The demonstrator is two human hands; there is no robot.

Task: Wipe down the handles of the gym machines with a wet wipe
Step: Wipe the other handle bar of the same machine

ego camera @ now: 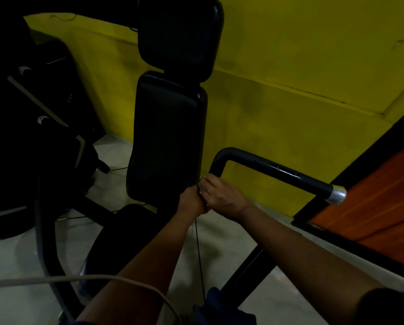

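A black bent handle bar (273, 171) with a silver end cap (337, 194) reaches out to the right of the machine's black back pad (168, 137). Both hands meet at the bar's lower upright part, beside the pad's right edge. My right hand (222, 195) wraps around the bar there, and a sliver of white wet wipe (202, 177) shows at its fingertips. My left hand (192, 200) grips the same spot from the left, fingers curled. The bar under the hands is hidden.
A black seat pad (116, 235) lies below the back pad, and a headrest pad (180, 36) sits above. Dark machines (20, 113) stand at left. A yellow wall is behind, an orange door (372, 202) at right. A thin cable (198, 249) hangs below the hands.
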